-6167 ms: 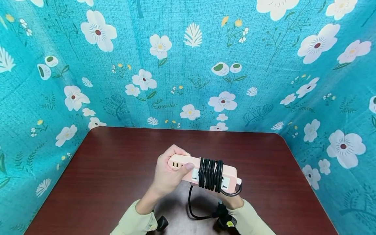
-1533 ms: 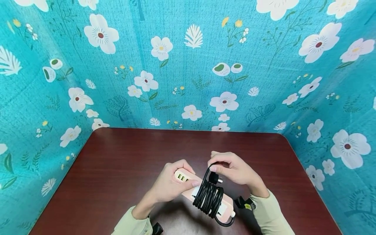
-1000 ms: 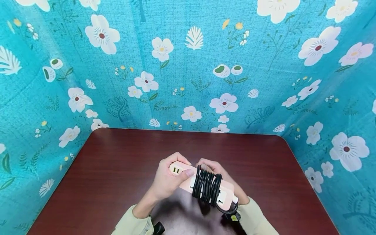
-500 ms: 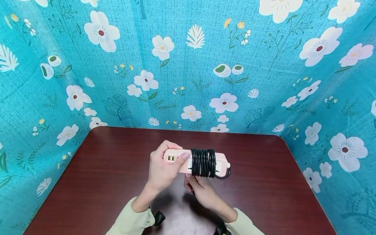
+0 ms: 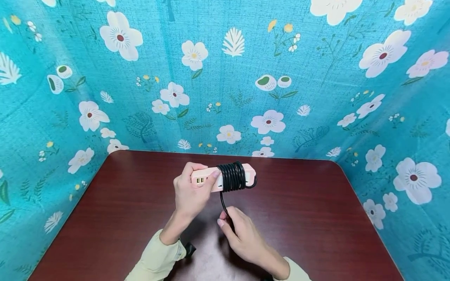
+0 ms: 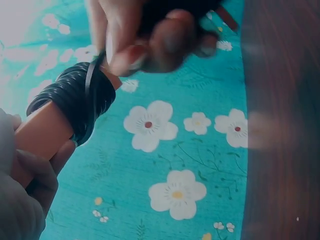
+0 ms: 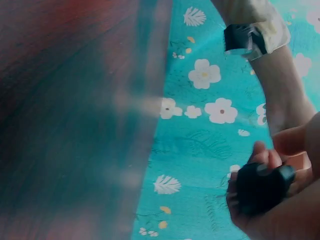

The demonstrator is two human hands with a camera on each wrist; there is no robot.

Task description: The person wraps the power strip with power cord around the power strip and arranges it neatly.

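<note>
My left hand [image 5: 190, 195] grips the left end of a pale pink power strip [image 5: 250, 169], thumb across its top face near the USB ports. Black cord [image 5: 232, 177] is wound in several tight turns around the strip's middle. From the coils a length of cord runs down to my right hand [image 5: 246, 238], which pinches it between thumb and fingers, below and apart from the strip. A dark, blurred lump, apparently the plug [image 7: 262, 187], sits within the right hand's fingers in the right wrist view; the head view hides it.
A dark red-brown table [image 5: 140, 168] lies beneath the hands. Blue-green flowered cloth [image 5: 225, 97] surrounds its back and sides. A black wrist device [image 5: 190, 249] is strapped at the left sleeve.
My right hand goes from above the strip, behind it and out below, carrying the cord around. It now stands lower, cord stretched out. The left hand has raised the strip and shifted it left.
</note>
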